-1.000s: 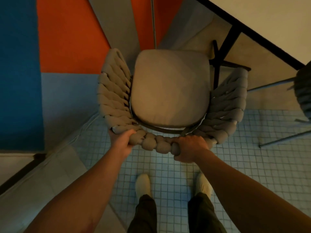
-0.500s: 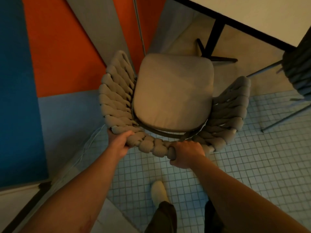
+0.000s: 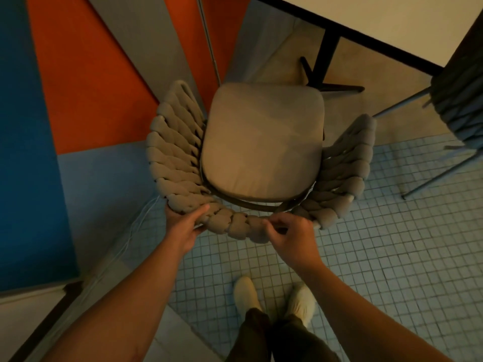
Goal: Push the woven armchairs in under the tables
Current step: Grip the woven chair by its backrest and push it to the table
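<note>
left hand point(image 3: 183, 226) grips woven armchair point(image 3: 261, 158) | right hand point(image 3: 292, 239) seemingly loose

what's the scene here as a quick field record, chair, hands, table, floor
chair: woven armchair, cushion facing up, not yet under the table
left hand: grips the backrest rim
right hand: fingers loose at the rim, not clamped
table: pale top, dark pedestal leg just beyond the seat
second chair: dark, at right edge
floor: small pale tiles
</note>
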Demonstrator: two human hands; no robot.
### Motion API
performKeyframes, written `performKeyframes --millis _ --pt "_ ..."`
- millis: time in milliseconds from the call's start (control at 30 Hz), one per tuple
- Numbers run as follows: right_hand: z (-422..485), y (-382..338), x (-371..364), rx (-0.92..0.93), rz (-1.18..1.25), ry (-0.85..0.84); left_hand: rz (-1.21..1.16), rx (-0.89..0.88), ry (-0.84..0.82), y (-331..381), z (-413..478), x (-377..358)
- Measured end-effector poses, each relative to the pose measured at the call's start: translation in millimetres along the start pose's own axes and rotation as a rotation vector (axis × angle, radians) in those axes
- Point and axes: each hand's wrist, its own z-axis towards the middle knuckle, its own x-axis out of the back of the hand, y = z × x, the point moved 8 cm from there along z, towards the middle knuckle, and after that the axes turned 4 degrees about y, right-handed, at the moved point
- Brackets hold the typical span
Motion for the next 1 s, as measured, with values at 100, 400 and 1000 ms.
performKeyframes --millis 100,400,1000 --pt "-23 14 12 -0.222 0.118 0.125 -0.032 0.013 0.004 -11 -17 0" --pt "-58 78 -38 -1.233 0.946 0.164 -0.066 0.02 0.07 0 -15 -2" --pt "-44 48 -105 -1.297 1.131 0.562 0.149 0.106 -0.107 36 65 20"
